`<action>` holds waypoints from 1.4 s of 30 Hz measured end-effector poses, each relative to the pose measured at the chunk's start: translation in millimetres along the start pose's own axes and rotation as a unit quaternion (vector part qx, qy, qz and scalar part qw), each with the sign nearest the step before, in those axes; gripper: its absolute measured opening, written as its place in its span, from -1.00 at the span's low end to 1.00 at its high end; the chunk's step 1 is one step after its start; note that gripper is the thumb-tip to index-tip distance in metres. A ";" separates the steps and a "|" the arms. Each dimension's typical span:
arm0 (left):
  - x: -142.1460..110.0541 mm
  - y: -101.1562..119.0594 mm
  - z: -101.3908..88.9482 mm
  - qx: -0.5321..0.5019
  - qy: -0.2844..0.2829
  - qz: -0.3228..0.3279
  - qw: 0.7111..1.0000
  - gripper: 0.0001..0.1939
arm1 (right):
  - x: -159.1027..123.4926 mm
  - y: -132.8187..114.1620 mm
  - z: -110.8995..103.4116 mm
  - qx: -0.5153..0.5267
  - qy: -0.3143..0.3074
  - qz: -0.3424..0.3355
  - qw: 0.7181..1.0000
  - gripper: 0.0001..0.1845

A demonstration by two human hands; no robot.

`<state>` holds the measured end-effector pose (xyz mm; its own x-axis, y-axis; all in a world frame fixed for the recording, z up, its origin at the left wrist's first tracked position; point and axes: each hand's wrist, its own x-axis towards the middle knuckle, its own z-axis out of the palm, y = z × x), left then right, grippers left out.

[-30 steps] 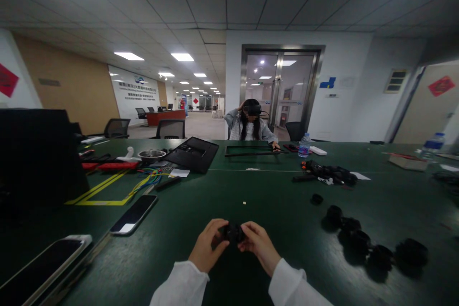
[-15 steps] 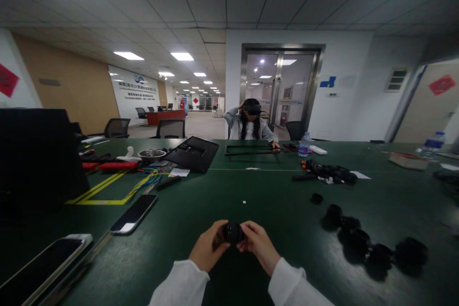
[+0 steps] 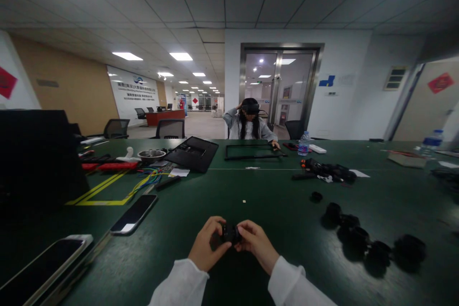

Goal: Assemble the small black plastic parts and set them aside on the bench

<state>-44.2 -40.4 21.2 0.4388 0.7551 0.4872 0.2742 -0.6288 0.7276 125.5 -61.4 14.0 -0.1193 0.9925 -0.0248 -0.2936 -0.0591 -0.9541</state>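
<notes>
A small black cylindrical lens part is held between my two hands, above the near middle of the green table. My left hand grips its left side between thumb and curled fingers. From the right, my right hand pinches the other end with thumb and fingertips. Which pieces make up the part is too dark to tell. Off to the right lies a row of similar black ring-shaped and cylindrical parts, with a small black ring behind them.
Two phones lie at the left, near a black screen-like panel. Behind them are coloured wires, a metal bowl and an open black casing. Across the table a person touches a black frame. A bottle stands nearby.
The lens part has turned slightly and shifted a little left between my fingers. My left fingertips have moved a bit along it. Both hands keep hold of it.
</notes>
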 end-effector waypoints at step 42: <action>-2.1 -14.6 8.2 -0.029 -0.004 -0.007 1.000 -0.64 | 2.2 1.1 -2.1 0.021 0.021 0.001 1.000 -0.66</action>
<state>-42.1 -34.3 5.6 0.4426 0.7621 0.4725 0.2305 -0.6059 0.7614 126.9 -59.1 12.3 -0.0804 0.9960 -0.0402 -0.3337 -0.0648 -0.9404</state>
